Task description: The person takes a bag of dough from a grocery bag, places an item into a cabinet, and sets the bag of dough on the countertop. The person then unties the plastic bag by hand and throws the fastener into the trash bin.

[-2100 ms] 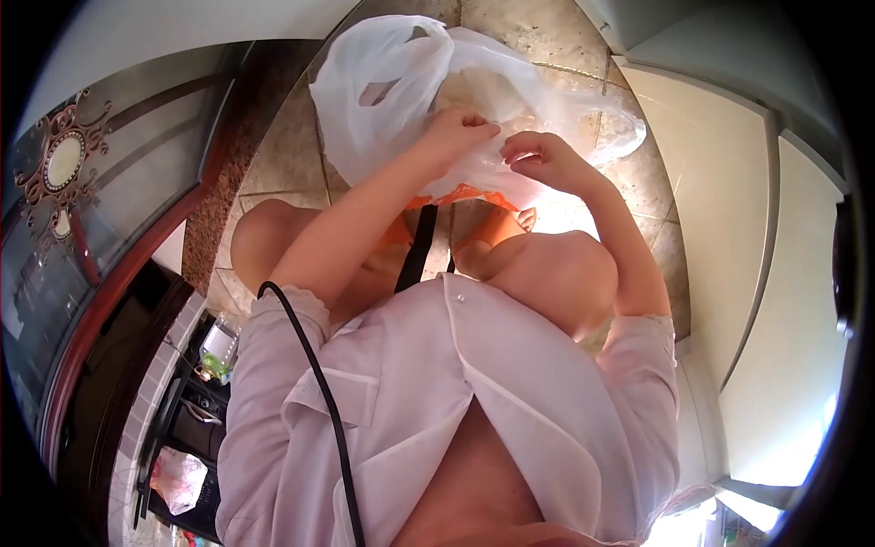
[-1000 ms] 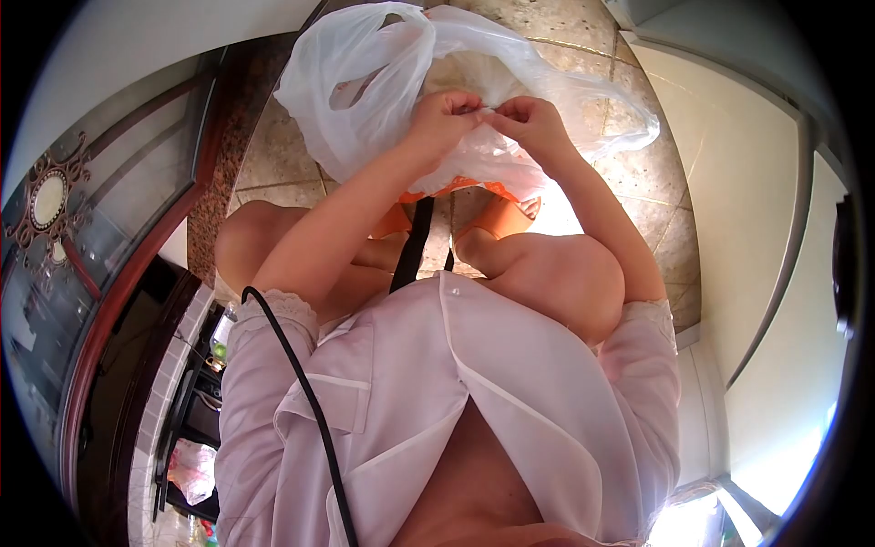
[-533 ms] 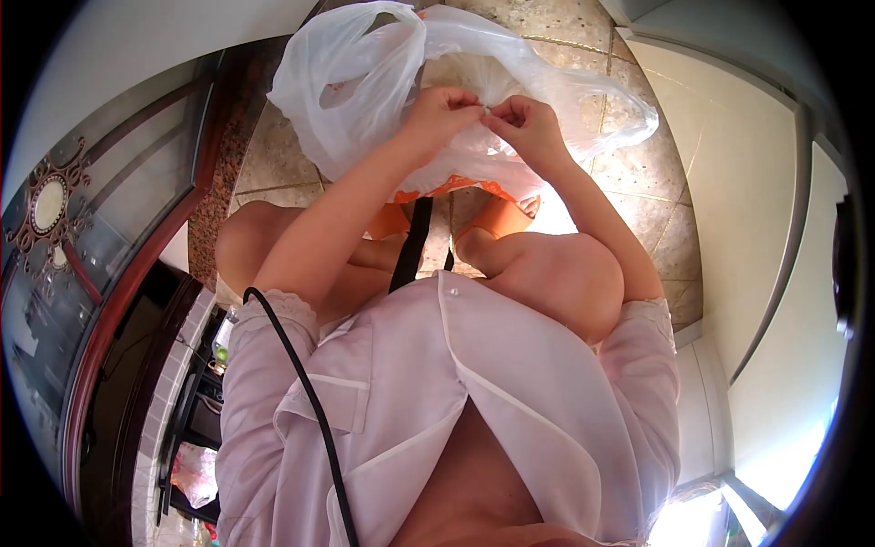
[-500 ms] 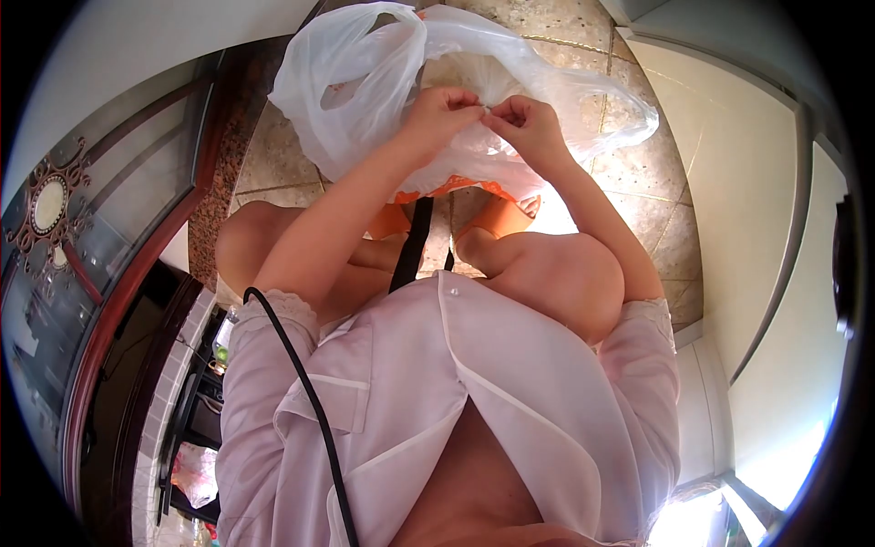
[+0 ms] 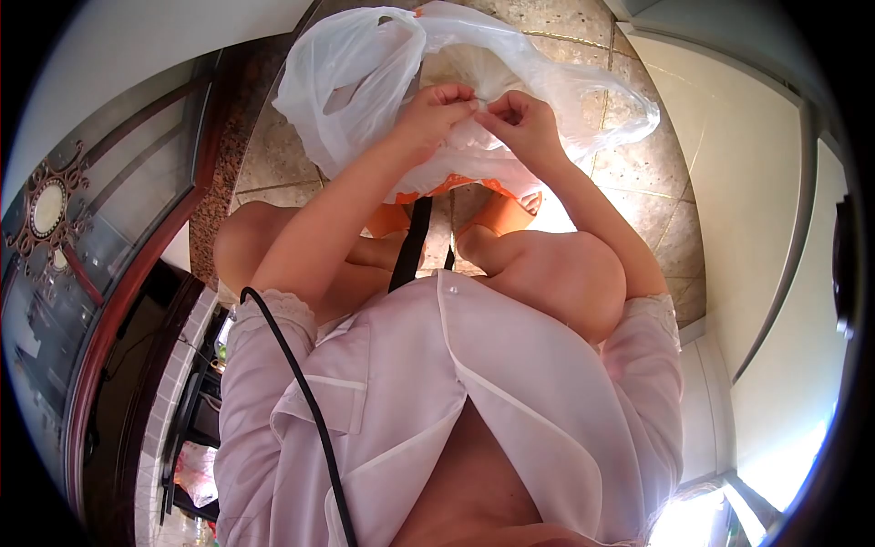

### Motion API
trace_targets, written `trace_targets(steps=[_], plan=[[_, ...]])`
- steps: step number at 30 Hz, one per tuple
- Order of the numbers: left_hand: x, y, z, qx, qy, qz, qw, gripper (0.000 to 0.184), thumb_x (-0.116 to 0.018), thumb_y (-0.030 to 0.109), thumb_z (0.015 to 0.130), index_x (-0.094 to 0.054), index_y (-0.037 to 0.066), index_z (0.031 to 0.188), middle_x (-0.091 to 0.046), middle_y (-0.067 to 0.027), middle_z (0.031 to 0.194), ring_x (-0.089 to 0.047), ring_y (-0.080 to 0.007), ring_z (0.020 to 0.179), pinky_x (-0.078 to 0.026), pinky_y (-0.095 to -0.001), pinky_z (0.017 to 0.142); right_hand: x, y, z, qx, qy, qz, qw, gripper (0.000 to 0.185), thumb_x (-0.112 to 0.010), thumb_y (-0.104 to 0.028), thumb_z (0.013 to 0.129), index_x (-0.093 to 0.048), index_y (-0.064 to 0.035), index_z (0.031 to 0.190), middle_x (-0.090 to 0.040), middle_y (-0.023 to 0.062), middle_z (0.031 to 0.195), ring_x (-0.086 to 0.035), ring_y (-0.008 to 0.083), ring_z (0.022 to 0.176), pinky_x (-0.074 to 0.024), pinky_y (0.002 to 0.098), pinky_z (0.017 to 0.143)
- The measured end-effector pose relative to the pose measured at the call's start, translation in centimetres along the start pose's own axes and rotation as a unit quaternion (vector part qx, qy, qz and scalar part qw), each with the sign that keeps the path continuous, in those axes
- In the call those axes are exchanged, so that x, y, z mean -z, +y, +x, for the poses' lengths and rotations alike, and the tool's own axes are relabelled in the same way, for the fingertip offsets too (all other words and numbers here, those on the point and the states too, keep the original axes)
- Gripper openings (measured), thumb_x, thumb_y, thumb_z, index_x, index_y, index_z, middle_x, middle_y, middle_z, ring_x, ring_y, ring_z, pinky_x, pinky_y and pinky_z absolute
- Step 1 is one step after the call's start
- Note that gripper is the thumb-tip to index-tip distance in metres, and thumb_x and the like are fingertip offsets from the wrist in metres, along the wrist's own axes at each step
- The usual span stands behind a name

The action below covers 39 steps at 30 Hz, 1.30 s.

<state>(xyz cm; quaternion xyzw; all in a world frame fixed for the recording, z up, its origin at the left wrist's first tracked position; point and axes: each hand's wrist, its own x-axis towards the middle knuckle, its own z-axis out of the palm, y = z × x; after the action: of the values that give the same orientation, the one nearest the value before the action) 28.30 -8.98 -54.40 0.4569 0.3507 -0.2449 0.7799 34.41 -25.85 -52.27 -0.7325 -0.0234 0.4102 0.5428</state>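
Note:
A large white translucent plastic bag [image 5: 351, 91] with loop handles stands on the tiled floor in front of my feet. Inside its mouth shows a clear, pale inner bag [image 5: 474, 68], gathered near my fingers. My left hand [image 5: 437, 117] pinches at this gathered plastic, thumb and forefinger together. Close beside it on the right, my right hand [image 5: 526, 129] pinches at the same spot, the fingertips nearly touching. What exactly lies between the fingertips is too small to tell. Something orange with a wavy edge [image 5: 456, 182] shows at the bag's near side.
Tiled floor [image 5: 638, 173] surrounds the bag. Orange sandals [image 5: 497, 214] are on my feet, below the bag. A glass-fronted cabinet [image 5: 114, 219] with an ornament stands on the left, and pale cabinet doors [image 5: 747, 210] on the right. A black cable [image 5: 305, 387] runs over my sleeve.
My hands, apart at first, have come together at the gathered plastic and pinch there. Lately they have shifted only slightly, and the pale inner bag shows a little more.

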Motion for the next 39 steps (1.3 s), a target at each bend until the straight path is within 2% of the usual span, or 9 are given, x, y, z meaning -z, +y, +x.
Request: trace_targets(steps=[6, 9, 11, 17, 21, 24, 28, 36, 39], plan=[[0.0, 0.3, 0.0, 0.002, 0.005, -0.036, 0.999, 0.019, -0.063, 0.01, 0.083, -0.063, 0.002, 0.1, -0.062, -0.0008, 0.089, -0.055, -0.0084, 0.081, -0.044, -0.022, 0.07, -0.6, 0.1, 0.2, -0.004, 0.016, -0.032, 0.999, 0.024, -0.075, -0.02, 0.075, -0.064, 0.0004, 0.079, -0.063, 0.0046, 0.069, -0.056, 0.0091, 0.064, -0.0473, 0.0251, 0.06], [-0.3, 1.3, -0.6, 0.063, 0.035, -0.018, 0.997, 0.02, -0.065, 0.014, 0.082, -0.064, 0.003, 0.099, -0.062, -0.0009, 0.089, -0.054, -0.0078, 0.081, -0.042, -0.021, 0.068, -0.7, 0.2, 0.2, 0.016, 0.01, -0.035, 0.999, 0.023, -0.075, -0.02, 0.075, -0.065, 0.0003, 0.08, -0.064, 0.0058, 0.071, -0.057, 0.0096, 0.063, -0.0475, 0.0256, 0.06], [-0.4, 1.4, -0.9, 0.015, -0.018, 0.047, 0.999, 0.019, -0.063, 0.015, 0.085, -0.062, 0.006, 0.102, -0.061, 0.0022, 0.091, -0.054, -0.0057, 0.083, -0.043, -0.0213, 0.07, -0.5, 0.4, 0.1, 0.023, 0.001, -0.032, 0.999, 0.023, -0.074, -0.02, 0.076, -0.066, 0.0004, 0.081, -0.065, 0.0063, 0.072, -0.057, 0.0098, 0.064, -0.0477, 0.0258, 0.061], [0.5, 0.5, 0.0, -0.039, -0.071, 0.038, 0.996, 0.016, -0.063, 0.014, 0.086, -0.062, 0.005, 0.1, -0.062, 0.0007, 0.092, -0.055, -0.0062, 0.083, -0.044, -0.0218, 0.07, 0.2, 1.0, -0.4, 0.001, -0.043, 0.025, 0.999, 0.018, -0.067, -0.012, 0.082, -0.065, 0.0017, 0.093, -0.066, 0.0059, 0.08, -0.06, 0.0093, 0.071, -0.0483, 0.0239, 0.064], [0.6, -0.1, 0.4, -0.044, -0.055, 0.038, 0.997, 0.014, -0.061, 0.011, 0.087, -0.062, 0.004, 0.099, -0.062, 0.0007, 0.091, -0.056, -0.0066, 0.082, -0.045, -0.0217, 0.071, 0.3, 1.0, -0.1, -0.011, -0.056, 0.051, 0.997, 0.018, -0.062, -0.007, 0.085, -0.064, 0.0018, 0.101, -0.066, 0.0057, 0.086, -0.061, 0.0092, 0.077, -0.0481, 0.0228, 0.065], [0.5, -0.1, 0.5, -0.045, -0.045, 0.048, 0.997, 0.012, -0.061, 0.008, 0.087, -0.062, 0.004, 0.099, -0.062, 0.0009, 0.091, -0.056, -0.0065, 0.081, -0.045, -0.0212, 0.072, -0.1, 1.1, -0.1, 0.012, -0.018, 0.055, 0.998, 0.017, -0.066, -0.008, 0.082, -0.066, 0.0021, 0.095, -0.067, 0.0054, 0.079, -0.06, 0.0089, 0.068, -0.049, 0.0233, 0.064], [0.1, 0.3, 0.3, -0.048, -0.026, 0.065, 0.996, 0.014, -0.064, 0.009, 0.085, -0.062, 0.003, 0.098, -0.061, 0.0013, 0.09, -0.056, -0.0061, 0.081, -0.045, -0.0211, 0.07, 0.2, 0.8, -0.1, 0.036, 0.002, -0.003, 0.999, 0.016, -0.066, -0.009, 0.082, -0.066, 0.0022, 0.093, -0.067, 0.0051, 0.077, -0.06, 0.0088, 0.067, -0.049, 0.0232, 0.063], [-0.8, 1.5, -0.7, -0.086, -0.011, 0.169, 0.982, 0.015, -0.068, 0.009, 0.081, -0.063, 0.003, 0.094, -0.061, 0.0022, 0.085, -0.055, -0.0052, 0.078, -0.045, -0.0206, 0.067, 0.6, 0.1, -0.1, -0.055, 0.011, 0.089, 0.994, 0.015, -0.067, -0.008, 0.081, -0.067, 0.0021, 0.092, -0.067, 0.0062, 0.075, -0.06, 0.0079, 0.066, -0.0483, 0.0226, 0.06], [-1.1, 1.6, -1.0, -0.129, -0.002, 0.215, 0.968, 0.016, -0.069, 0.009, 0.079, -0.062, 0.003, 0.093, -0.06, 0.0022, 0.084, -0.053, -0.0052, 0.076, -0.044, -0.0206, 0.066, 0.6, -0.5, -0.2, -0.045, 0.023, 0.068, 0.996, 0.015, -0.068, -0.009, 0.08, -0.068, 0.0019, 0.09, -0.067, 0.0059, 0.074, -0.06, 0.0079, 0.066, -0.0487, 0.0226, 0.061]])
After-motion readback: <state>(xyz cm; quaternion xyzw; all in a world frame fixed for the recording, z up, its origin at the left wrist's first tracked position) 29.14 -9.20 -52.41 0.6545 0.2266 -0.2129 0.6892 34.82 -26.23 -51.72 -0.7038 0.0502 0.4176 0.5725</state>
